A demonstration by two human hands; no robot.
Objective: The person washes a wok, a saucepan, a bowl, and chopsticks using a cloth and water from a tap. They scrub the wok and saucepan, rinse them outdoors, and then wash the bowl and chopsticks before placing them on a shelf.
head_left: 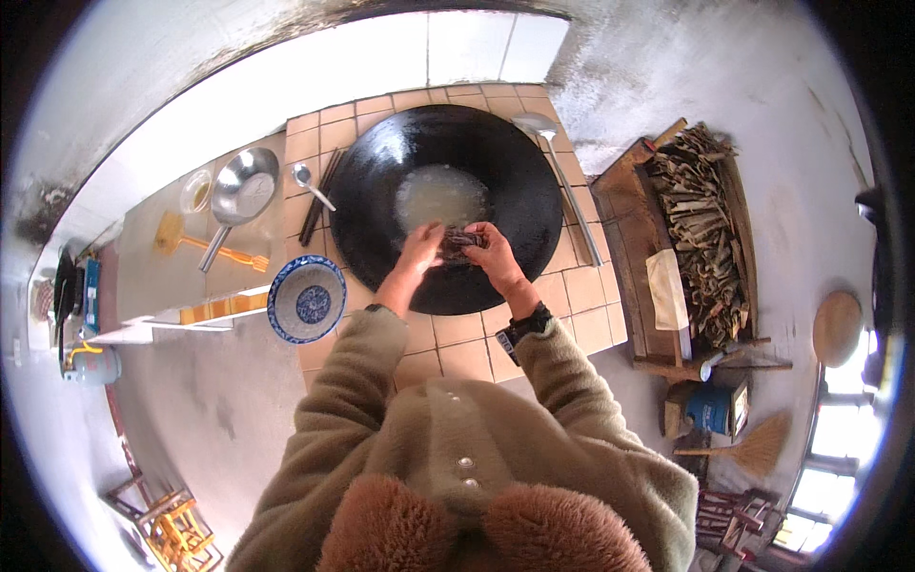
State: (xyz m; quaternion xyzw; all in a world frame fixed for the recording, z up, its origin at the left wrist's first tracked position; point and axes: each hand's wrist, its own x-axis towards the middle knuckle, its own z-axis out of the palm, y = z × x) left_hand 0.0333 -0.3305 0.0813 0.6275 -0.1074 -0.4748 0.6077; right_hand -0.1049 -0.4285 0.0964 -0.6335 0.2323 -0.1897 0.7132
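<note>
Over the near part of a large black wok [515, 181], my two hands are close together. Pinched in the fingers of my right hand [496, 257] is a dark brownish clump [462, 238], its kind unclear. My left hand [422, 250] is closed on the clump's other side, its fingertips slightly blurred. Cloudy pale liquid [440, 195] lies in the bottom of the wok, just beyond my hands. A blue-and-white bowl [329, 286] stands at the stove's left edge. Right of the wok lies a long-handled metal ladle [572, 195].
Chopsticks [322, 200] and a spoon [310, 183] lie left of the wok on the tiled stove [462, 362]. Farther left are a metal strainer-like pan [245, 186], a yellow spatula [210, 243] and a glass jar [196, 191]. Firewood [701, 229] fills a wooden box at right; a broom [753, 446] is nearby.
</note>
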